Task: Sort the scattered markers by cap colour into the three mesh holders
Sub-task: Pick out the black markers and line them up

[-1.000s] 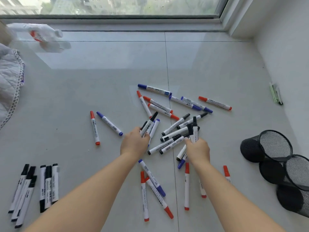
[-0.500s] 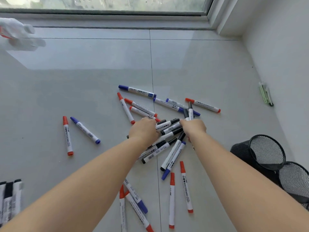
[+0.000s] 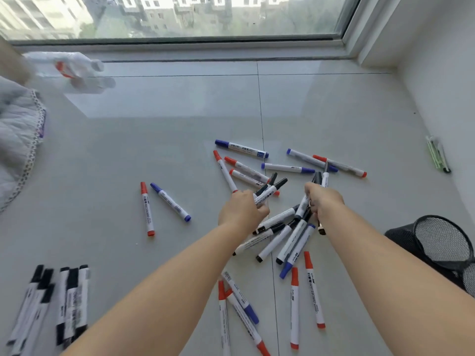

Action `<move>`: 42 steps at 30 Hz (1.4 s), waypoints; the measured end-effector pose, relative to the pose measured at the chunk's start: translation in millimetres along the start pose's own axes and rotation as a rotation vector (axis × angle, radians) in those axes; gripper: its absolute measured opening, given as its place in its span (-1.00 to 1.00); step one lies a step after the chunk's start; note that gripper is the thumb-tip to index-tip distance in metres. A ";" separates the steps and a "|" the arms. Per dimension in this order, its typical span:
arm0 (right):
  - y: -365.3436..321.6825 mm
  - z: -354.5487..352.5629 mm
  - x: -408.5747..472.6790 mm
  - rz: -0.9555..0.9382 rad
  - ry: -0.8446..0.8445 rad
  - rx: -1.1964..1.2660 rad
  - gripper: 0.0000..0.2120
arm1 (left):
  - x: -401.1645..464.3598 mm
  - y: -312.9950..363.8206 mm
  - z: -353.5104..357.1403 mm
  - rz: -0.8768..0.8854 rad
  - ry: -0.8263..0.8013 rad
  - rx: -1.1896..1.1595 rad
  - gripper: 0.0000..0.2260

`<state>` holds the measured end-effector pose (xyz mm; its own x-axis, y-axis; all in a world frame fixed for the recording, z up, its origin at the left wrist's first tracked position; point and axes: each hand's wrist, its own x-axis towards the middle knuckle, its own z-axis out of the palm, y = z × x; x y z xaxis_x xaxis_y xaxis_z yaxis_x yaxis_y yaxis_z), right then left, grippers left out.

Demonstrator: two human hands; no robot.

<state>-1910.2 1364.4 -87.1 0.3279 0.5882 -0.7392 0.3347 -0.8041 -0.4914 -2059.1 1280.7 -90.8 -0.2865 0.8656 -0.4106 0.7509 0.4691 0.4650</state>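
Note:
Red-, blue- and black-capped white markers lie scattered on the grey tiled floor around a central pile (image 3: pixel 285 235). My left hand (image 3: pixel 241 211) is closed around black-capped markers (image 3: pixel 270 188) that stick up from its fingers. My right hand (image 3: pixel 323 199) grips more black-capped markers (image 3: pixel 320 178), their caps pointing away from me. Several black-capped markers (image 3: pixel 51 301) lie grouped at the lower left. A black mesh holder (image 3: pixel 442 240) lies on its side at the right edge, with part of a second holder (image 3: pixel 469 278) below it.
A red marker (image 3: pixel 147 209) and a blue marker (image 3: pixel 170 202) lie apart to the left. A green pen-like item (image 3: pixel 437 156) rests by the right wall. Grey quilted fabric (image 3: pixel 18 140) and a white spray bottle (image 3: pixel 69 69) sit at the far left near the window.
The view has tilted up and shifted, so the window and the black markers at lower left show again. Both hands stay over the pile, holding black-capped markers.

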 end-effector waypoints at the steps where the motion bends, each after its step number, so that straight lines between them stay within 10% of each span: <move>1: 2.3 -0.6 -10.9 0.008 -0.009 0.027 -0.88 | -10.0 -5.4 -5.4 -0.031 0.005 -0.068 -0.85; 18: 141.1 195.9 -239.5 -0.146 -0.514 -0.087 -0.87 | -189.8 -252.7 -82.3 -0.469 0.213 -0.456 -0.83; 27: 182.7 286.8 -278.2 -0.409 -0.326 -0.428 -0.73 | -205.2 -376.7 -105.7 -0.700 0.384 -0.219 -0.82; 42: 208.7 327.3 -287.7 -0.740 0.083 -0.811 -0.44 | -205.8 -398.1 -78.7 -0.570 0.417 -0.013 -0.47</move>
<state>-2223.9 999.1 -127.7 -0.1448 0.9296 -0.3391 0.9438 0.0268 -0.3295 -2345.9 929.6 -129.6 -0.8391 0.4783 -0.2590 0.4096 0.8689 0.2778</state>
